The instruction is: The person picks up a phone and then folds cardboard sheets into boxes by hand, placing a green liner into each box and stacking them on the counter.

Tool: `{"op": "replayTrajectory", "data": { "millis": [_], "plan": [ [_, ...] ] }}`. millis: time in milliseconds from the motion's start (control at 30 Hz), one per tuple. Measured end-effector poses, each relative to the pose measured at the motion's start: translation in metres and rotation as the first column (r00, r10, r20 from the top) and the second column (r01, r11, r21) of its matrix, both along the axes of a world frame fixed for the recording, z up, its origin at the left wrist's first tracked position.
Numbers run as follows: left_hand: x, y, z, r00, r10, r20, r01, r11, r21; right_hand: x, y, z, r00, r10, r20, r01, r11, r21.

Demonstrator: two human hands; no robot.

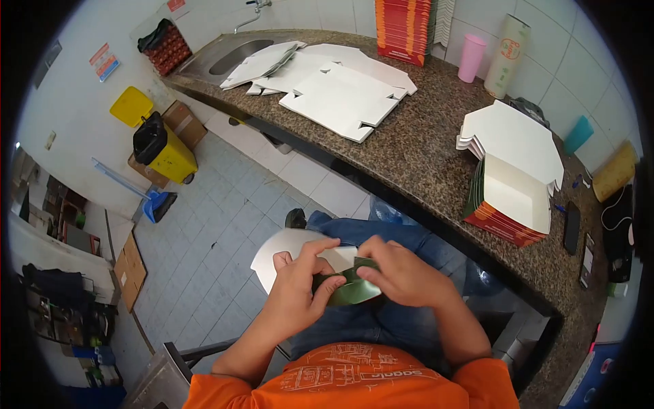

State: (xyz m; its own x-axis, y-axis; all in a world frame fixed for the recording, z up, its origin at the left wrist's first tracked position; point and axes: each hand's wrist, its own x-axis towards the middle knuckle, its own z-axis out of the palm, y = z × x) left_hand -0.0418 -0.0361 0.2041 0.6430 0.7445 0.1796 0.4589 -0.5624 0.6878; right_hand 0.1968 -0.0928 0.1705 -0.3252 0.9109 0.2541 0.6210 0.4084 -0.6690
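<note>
Over my lap I hold a partly folded cardboard food box, green on its outer face and white inside. Its white lid flap sticks out to the left. My left hand pinches the box edge between thumb and fingers. Opposite it, my right hand grips the green side panel near a corner, thumb on top. The two hands are close together, and they hide much of the box's near wall. On the counter to the right, several folded boxes are nested with lids raised.
Flat white box blanks lie on the granite counter. A tall stack of red boxes, a pink cup and phones are there too. A sink, yellow bin and blue broom stand left.
</note>
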Motion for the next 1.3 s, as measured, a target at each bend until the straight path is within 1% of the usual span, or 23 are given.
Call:
{"op": "replayTrajectory", "data": {
  "millis": [67,133,200,267,333,367,400,467,533,600,633,667,733,767,800,867,900,933,1000,1067,1133,1200,1300],
  "plan": [
    [0.001,0.005,0.002,0.998,-0.044,-0.047,0.046,0.998,0.040,0.012,-0.006,0.013,0.890,-0.215,-0.403,-0.007,0.876,-0.483],
    [0.001,0.008,0.000,0.999,0.011,-0.031,-0.012,0.999,-0.030,0.017,-0.009,-0.006,0.860,-0.210,-0.464,0.004,0.914,-0.406],
    [0.002,0.007,-0.001,0.999,0.034,-0.033,-0.037,0.995,-0.090,0.007,-0.009,-0.018,0.768,-0.289,-0.571,0.377,0.926,0.038],
    [0.005,0.005,-0.001,0.998,0.057,-0.039,-0.062,0.987,-0.150,-0.005,-0.006,-0.016,0.758,-0.288,-0.585,0.428,0.897,0.113],
    [0.010,0.001,0.000,0.999,-0.033,0.007,0.033,0.998,0.047,-0.008,-0.002,-0.010,0.992,-0.094,-0.085,0.119,0.920,0.373],
    [0.009,0.001,0.000,0.999,-0.034,0.002,0.034,0.999,0.042,-0.008,-0.008,-0.024,0.994,0.038,-0.106,-0.032,0.998,0.053],
    [0.006,0.002,0.002,0.997,-0.062,-0.035,0.064,0.996,0.056,-0.009,-0.011,-0.022,0.993,0.035,-0.114,-0.030,0.998,0.050],
    [0.004,0.003,0.003,0.993,-0.090,-0.072,0.096,0.993,0.076,-0.007,-0.012,-0.009,0.852,-0.059,-0.520,-0.137,0.934,-0.331],
    [0.004,-0.004,0.000,0.998,-0.010,-0.064,0.031,0.936,0.350,-0.004,-0.010,-0.004,0.855,-0.054,-0.516,-0.131,0.940,-0.315],
    [0.007,-0.020,-0.002,0.991,0.119,0.060,-0.133,0.891,0.433,-0.005,-0.008,-0.002,0.885,-0.231,-0.403,0.121,0.952,-0.280],
    [0.010,-0.028,-0.004,0.953,0.231,0.194,-0.298,0.820,0.489,-0.014,-0.009,-0.009,0.711,-0.363,-0.602,0.149,0.915,-0.375],
    [0.017,-0.033,-0.012,0.960,0.207,0.188,-0.275,0.821,0.501,-0.023,-0.008,-0.014,0.698,-0.372,-0.612,0.165,0.915,-0.367],
    [0.029,-0.037,-0.049,0.963,0.054,0.265,-0.122,0.961,0.248,-0.038,-0.004,-0.020,0.459,-0.281,-0.843,-0.235,0.876,-0.420],
    [0.028,-0.029,-0.068,0.939,0.056,0.340,-0.169,0.935,0.313,-0.042,-0.006,-0.016,0.449,-0.236,-0.862,-0.276,0.881,-0.385],
    [0.026,-0.025,-0.069,0.939,0.049,0.339,-0.162,0.935,0.314,-0.035,-0.009,-0.010,0.447,-0.238,-0.862,-0.270,0.883,-0.384],
    [0.018,-0.015,-0.067,0.909,-0.077,0.409,-0.088,0.925,0.370,-0.015,-0.016,0.003,0.789,-0.055,-0.612,-0.124,0.961,-0.247],
    [0.019,-0.015,-0.060,0.845,-0.094,0.527,-0.098,0.941,0.325,-0.022,-0.018,0.012,0.722,-0.149,-0.676,0.167,0.985,-0.039],
    [0.020,-0.012,-0.053,0.841,-0.097,0.532,-0.099,0.940,0.326,-0.025,-0.016,0.023,0.726,-0.149,-0.671,0.169,0.985,-0.036],
    [0.026,-0.006,-0.040,0.673,-0.328,0.662,0.202,0.944,0.262,-0.024,-0.013,0.041,0.746,-0.587,-0.315,0.660,0.583,0.475],
    [0.036,-0.010,-0.037,0.590,-0.366,0.720,0.304,0.927,0.221,-0.014,-0.020,0.026,0.823,-0.530,-0.203,0.561,0.708,0.429],
    [0.047,-0.012,-0.037,0.512,-0.321,0.796,0.344,0.926,0.152,0.002,-0.023,0.010,0.968,-0.240,-0.068,0.249,0.923,0.295],
    [0.045,-0.009,-0.042,0.521,-0.338,0.784,0.336,0.925,0.176,0.014,-0.028,0.020,0.964,-0.257,-0.071,0.266,0.906,0.330],
    [0.053,-0.014,-0.038,0.411,-0.373,0.832,0.209,0.927,0.312,0.026,-0.055,0.053,0.760,-0.627,-0.171,0.621,0.624,0.474]
  ]
}}
